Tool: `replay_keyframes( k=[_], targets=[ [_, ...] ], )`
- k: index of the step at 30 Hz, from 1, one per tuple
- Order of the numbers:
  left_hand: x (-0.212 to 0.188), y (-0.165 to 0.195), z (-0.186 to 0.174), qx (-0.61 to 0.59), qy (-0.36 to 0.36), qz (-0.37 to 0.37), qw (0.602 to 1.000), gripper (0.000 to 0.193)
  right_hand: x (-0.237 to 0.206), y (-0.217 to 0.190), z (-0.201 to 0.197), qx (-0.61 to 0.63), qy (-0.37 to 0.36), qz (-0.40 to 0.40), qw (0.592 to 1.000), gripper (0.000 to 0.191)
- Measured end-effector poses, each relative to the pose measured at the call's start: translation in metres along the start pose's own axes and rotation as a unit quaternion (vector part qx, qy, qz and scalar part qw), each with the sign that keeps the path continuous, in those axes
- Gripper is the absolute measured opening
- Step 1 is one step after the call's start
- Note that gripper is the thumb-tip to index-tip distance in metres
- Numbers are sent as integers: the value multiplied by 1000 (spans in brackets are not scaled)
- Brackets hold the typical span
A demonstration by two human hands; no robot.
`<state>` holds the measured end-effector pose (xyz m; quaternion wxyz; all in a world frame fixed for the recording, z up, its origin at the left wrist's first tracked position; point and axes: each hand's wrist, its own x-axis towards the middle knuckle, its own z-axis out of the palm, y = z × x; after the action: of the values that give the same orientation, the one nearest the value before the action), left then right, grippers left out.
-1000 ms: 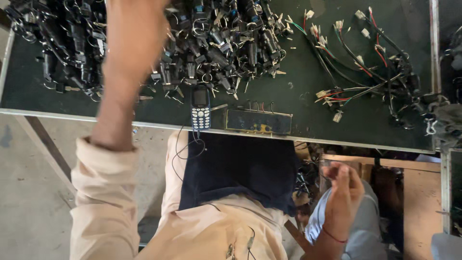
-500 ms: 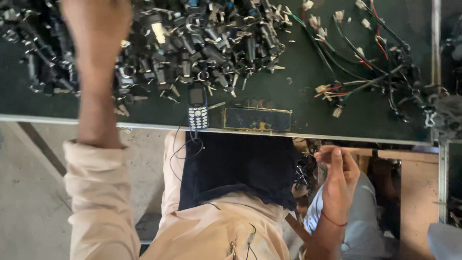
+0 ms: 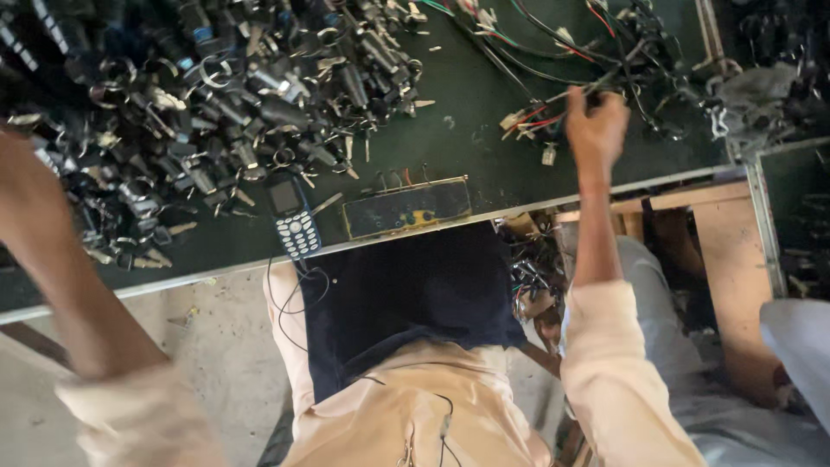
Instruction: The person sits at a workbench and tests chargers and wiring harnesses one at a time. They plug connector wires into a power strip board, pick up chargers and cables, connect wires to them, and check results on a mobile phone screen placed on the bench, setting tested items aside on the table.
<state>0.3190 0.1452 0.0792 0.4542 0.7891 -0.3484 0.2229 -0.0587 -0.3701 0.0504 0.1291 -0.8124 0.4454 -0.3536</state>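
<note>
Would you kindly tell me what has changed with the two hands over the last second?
The right hand rose from beside the lap to the green table and now closes on the wire bundle. The left hand moved leftward, off the pile of keys and locks to its left edge. The keypad phone and the small control box stayed put.

Dark green workbench top [image 3: 467, 147] bearing a heap of black-and-metal key locks [image 3: 216, 95], coloured wire harnesses [image 3: 562, 52], and a blue keypad phone [image 3: 292, 214].
</note>
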Motion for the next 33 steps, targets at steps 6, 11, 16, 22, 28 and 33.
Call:
replay_keyframes(
  k=[6,11,16,22,28,33],
  targets=[
    [-81,162,-8,20,-83,82,993,27,7,12,-7,-42,-43,63,996,37],
    [-134,236,41,-251,-265,-95,926,21,-30,-16,-36,23,27,-135,990,16],
    [-161,252,87,-395,-340,-172,836,41,-142,-65,-42,409,-72,79,906,23],
    [-126,256,197,-541,-319,-282,726,61,-289,-110,-28,363,-254,86,892,19],
    [-125,255,198,-584,-265,-404,652,57,-253,-69,-51,443,-133,-8,886,15],
    [-129,257,146,-631,-260,-317,658,50,-148,-7,-59,-13,4,-163,986,46]
  ],
)
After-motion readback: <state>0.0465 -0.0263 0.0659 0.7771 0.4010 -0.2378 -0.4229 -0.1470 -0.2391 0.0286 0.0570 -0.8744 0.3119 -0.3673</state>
